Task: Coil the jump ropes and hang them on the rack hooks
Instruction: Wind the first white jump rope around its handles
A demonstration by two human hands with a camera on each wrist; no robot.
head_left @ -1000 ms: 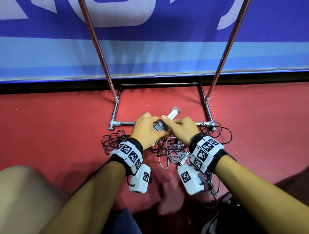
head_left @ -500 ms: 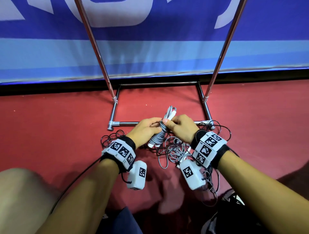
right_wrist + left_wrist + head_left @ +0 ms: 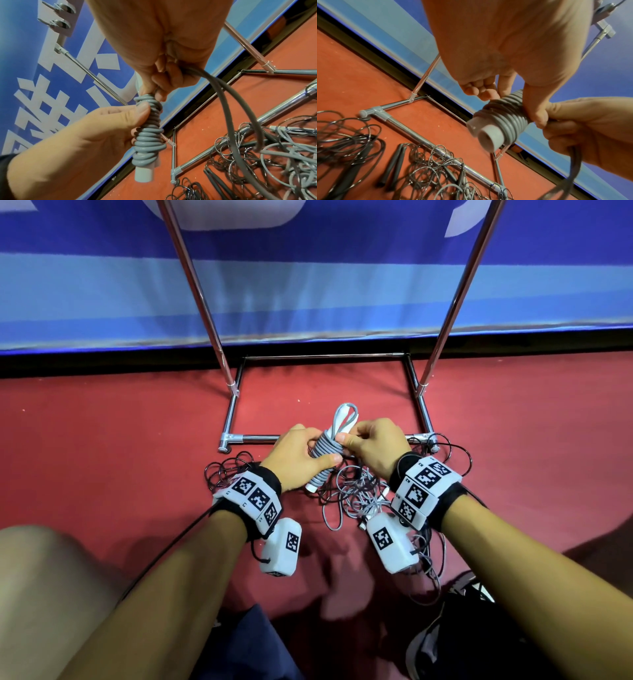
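Note:
A grey jump rope (image 3: 325, 451) is wound tightly round its pale handles (image 3: 485, 133), forming a thick coil (image 3: 149, 136). My left hand (image 3: 301, 455) grips the coil, thumb pressed on the windings. My right hand (image 3: 371, 445) pinches the rope at the coil's top, and a loose grey loop (image 3: 240, 111) hangs from its fingers. A short loop of rope (image 3: 346, 414) sticks up above both hands. Behind stands the chrome rack (image 3: 205, 302), with hooks (image 3: 58, 16) on its upper part visible in the right wrist view.
Several uncoiled ropes lie tangled on the red floor: black ones (image 3: 233, 470) at the left, grey and wire ones (image 3: 359, 494) under my hands, dark handles (image 3: 392, 165) among them. The rack's base bar (image 3: 253, 438) crosses just beyond. A blue banner (image 3: 308, 285) backs the rack.
The coil has tilted more upright and both hands have shifted slightly along it. The loop above my hands stands taller.

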